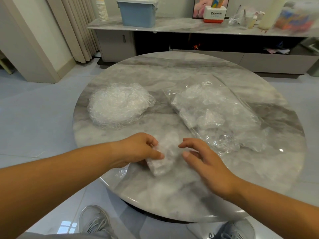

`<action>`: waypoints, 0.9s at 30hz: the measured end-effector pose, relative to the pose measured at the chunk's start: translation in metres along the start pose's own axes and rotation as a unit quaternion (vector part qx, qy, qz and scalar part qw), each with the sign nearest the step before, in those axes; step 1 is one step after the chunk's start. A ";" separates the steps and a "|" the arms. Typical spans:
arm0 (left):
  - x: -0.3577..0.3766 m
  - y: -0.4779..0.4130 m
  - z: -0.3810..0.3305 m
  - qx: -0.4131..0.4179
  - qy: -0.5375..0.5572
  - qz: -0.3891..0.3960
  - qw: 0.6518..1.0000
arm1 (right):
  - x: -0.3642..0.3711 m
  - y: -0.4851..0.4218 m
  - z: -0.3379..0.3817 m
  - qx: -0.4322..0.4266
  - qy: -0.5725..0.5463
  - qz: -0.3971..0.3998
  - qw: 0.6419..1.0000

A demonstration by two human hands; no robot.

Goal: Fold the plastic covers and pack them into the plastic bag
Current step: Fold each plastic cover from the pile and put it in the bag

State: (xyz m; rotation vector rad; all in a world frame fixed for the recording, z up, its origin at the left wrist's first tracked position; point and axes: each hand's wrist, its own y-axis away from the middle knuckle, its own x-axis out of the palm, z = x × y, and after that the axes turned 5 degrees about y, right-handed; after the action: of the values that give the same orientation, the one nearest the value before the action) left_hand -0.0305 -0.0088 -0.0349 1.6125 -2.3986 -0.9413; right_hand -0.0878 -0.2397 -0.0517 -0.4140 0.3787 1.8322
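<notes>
A folded clear plastic cover (164, 156) lies near the front of the round marble table (172, 73). My left hand (138, 149) pinches its left side between thumb and curled fingers. My right hand (202, 157) hovers just right of it, fingers spread and relaxed, fingertips close to the cover's right edge. A heap of loose crumpled plastic covers (119, 105) sits at the table's left. A long clear plastic bag (217, 109) with several folded covers inside lies at the right, its mouth toward me.
Behind the table runs a low marble-topped cabinet (172, 26) carrying a blue bin (138, 12), a stack of paper cups (102, 9) and assorted bottles. Curtains (76, 28) hang at the left. My shoes (95, 221) show under the table's near edge.
</notes>
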 end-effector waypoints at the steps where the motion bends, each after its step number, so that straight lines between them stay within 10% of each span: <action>1: 0.000 0.001 0.000 -0.006 0.059 -0.003 0.998 | 0.000 -0.004 0.001 0.038 -0.070 -0.005 0.997; 11: 0.007 0.008 0.001 -0.037 0.199 0.093 0.975 | -0.007 -0.022 0.021 0.135 -0.388 0.045 0.911; 22: 0.013 0.014 -0.002 -0.073 0.213 0.125 0.966 | -0.005 -0.022 0.022 0.115 -0.216 0.035 0.969; 27: 0.005 0.013 -0.005 -0.130 0.290 0.119 0.941 | -0.009 -0.010 0.019 -0.023 -0.025 0.051 0.998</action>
State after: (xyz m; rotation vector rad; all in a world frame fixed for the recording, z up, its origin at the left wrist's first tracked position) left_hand -0.0413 -0.0124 -0.0246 1.2445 -1.9113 -0.5964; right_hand -0.0776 -0.2359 -0.0312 -0.3860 0.3294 1.9488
